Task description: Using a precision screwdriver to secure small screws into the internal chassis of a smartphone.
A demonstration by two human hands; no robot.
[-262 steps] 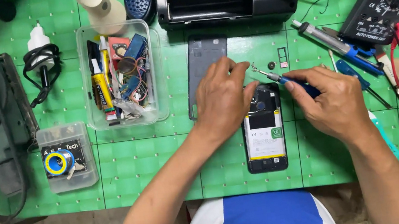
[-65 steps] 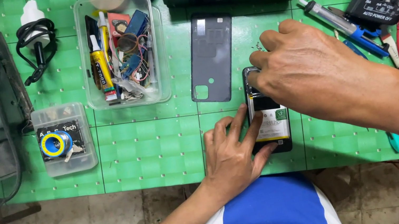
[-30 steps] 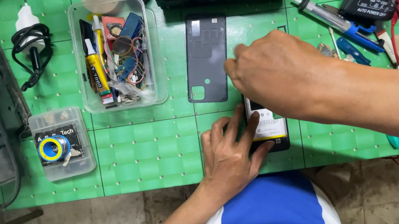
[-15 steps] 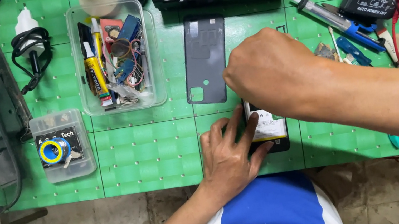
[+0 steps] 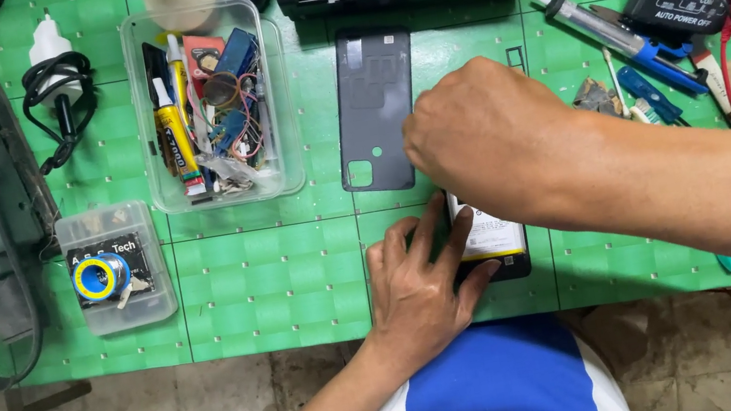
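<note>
Our left hand (image 5: 418, 290) pins the opened phone (image 5: 491, 239) flat on the worktop (image 5: 279, 278), fingers spread. Our right hand (image 5: 488, 142) curls above it, its grip hidden. We judge we're working inside the phone; the back cover (image 5: 374, 106) lies just beyond.

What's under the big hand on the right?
Under the right hand lies an opened phone; only its lower end with a white-labelled battery shows. The left hand steadies it. The phone's upper part is covered.

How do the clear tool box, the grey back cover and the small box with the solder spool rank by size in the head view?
1. Clear tool box
2. Grey back cover
3. Small box with the solder spool, close to the cover, so unsure.
</note>
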